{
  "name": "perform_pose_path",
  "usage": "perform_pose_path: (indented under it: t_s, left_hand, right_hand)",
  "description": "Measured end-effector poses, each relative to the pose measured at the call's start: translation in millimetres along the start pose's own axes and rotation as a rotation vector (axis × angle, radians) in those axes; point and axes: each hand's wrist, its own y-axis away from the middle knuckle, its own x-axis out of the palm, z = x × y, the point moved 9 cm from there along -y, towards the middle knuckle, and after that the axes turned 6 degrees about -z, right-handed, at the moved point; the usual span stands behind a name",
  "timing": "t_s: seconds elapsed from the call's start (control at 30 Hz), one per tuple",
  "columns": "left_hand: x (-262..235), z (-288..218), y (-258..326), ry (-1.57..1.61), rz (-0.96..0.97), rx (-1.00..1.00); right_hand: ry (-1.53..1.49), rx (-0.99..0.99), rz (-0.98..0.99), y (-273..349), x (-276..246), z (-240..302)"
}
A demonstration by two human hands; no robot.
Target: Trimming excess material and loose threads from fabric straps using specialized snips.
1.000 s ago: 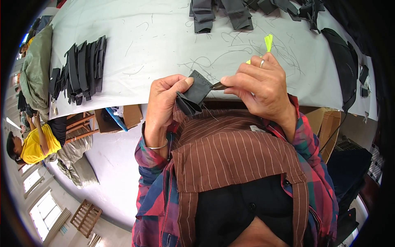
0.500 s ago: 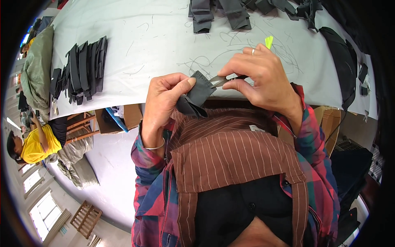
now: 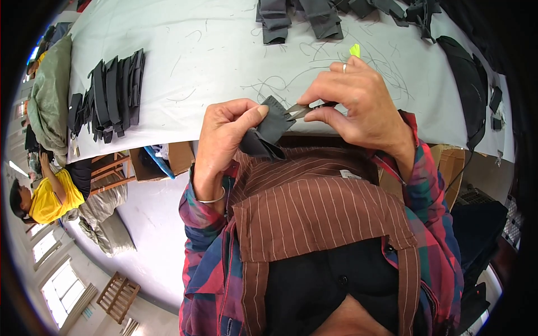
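The left hand (image 3: 227,134) pinches a small dark grey fabric piece (image 3: 268,130) between thumb and fingers, holding it up at the near edge of the white table (image 3: 213,45). The right hand (image 3: 358,103) is closed around small snips (image 3: 305,110), whose blades touch the fabric's right edge. A row of dark fabric pieces (image 3: 109,95) lies on the table to the left; grey folded pieces (image 3: 302,17) lie far.

A pale grey worktable (image 3: 213,50) strewn with loose thread clippings (image 3: 291,78); black fabric pieces (image 3: 109,95) stacked at its left, grey folded pieces (image 3: 302,17) along the far edge.
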Motion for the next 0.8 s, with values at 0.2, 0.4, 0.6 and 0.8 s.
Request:
perform_pose_path:
  t_s: [0.2, 0.4, 0.6, 0.8]
  left_hand:
    - [1, 1, -2, 0.000, 0.009, -0.002]
    - [1, 2, 0, 0.039, 0.011, -0.025]
    - [0, 2, -2, 0.004, 0.006, 0.015]
    - [-1, -12, 3, 0.028, -0.051, 0.038]
  right_hand:
    - [0.038, -0.005, 0.006, 0, 2, 0]
    - [0.039, -0.022, 0.007, 0, 3, 2]
    - [-0.011, 0.020, -0.009, 1, 2, -2]
    - [-0.123, 0.117, -0.068, 2, -2, -10]
